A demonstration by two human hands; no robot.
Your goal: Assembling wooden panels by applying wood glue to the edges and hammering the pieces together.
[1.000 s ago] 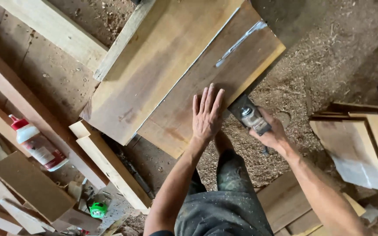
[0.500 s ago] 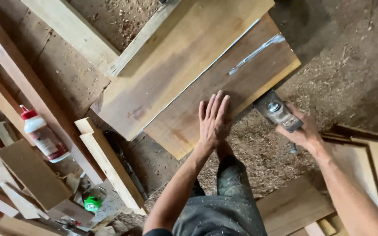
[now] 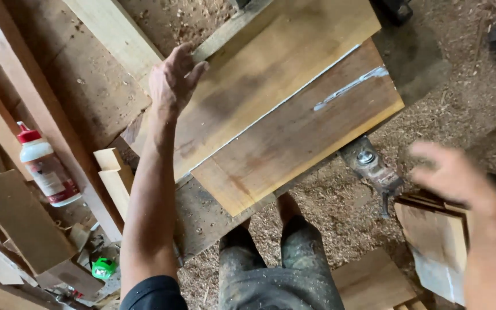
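Note:
Two wooden boards lie edge to edge with a white glue line along the joint: a pale board (image 3: 271,74) and a darker board (image 3: 299,138) nearer me. My left hand (image 3: 173,77) rests open on the far left edge of the pale board, fingers spread. My right hand (image 3: 460,178) hovers blurred and open at the right, holding nothing. It is just right of a metal clamp head (image 3: 371,166) that sticks out from under the darker board. A smear of white glue (image 3: 351,86) streaks the darker board.
A white glue bottle with a red cap (image 3: 44,166) stands at the left among offcuts and long planks (image 3: 41,115). A stack of cut boards (image 3: 431,241) lies under my right hand. Sawdust covers the floor. My legs (image 3: 276,258) are below the boards. A small green object (image 3: 103,268) sits among scraps.
My left hand moved from the darker board's near edge up to the pale board's far left edge. My right hand let go of the clamp head and pulled away to the right.

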